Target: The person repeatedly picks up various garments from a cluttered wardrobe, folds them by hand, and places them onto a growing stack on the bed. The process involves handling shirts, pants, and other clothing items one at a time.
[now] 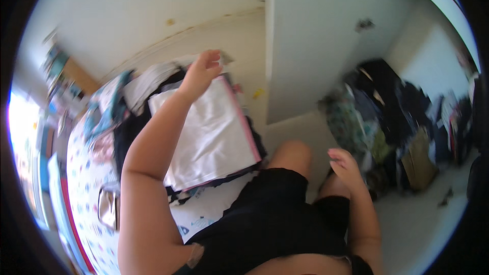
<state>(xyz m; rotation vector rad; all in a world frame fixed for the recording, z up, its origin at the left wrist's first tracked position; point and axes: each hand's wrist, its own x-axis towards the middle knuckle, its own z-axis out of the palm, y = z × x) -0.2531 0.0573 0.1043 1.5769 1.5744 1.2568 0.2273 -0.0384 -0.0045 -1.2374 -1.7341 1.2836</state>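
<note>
My left hand point(204, 69) is raised over the far edge of a pile of folded cloth, fingers loosely bent and nothing visible in them. On top of that pile lies a flat white cloth point(214, 133) with a pink strip point(242, 122) along its right side. Darker folded fabric shows beneath it. My left forearm crosses the pile and hides its left part. Beside my bent right leg hangs my right hand point(345, 166), its thumb and fingers slightly apart and no object seen in it.
Loose clothes point(105, 110) lie left of the pile on a patterned bedsheet point(80, 168), with a shiny pouch point(109, 206) nearby. A pale upright panel point(305, 46) stands ahead. To the right, a large heap of clothes point(386, 110) is blurred. Books point(57, 65) stand far left.
</note>
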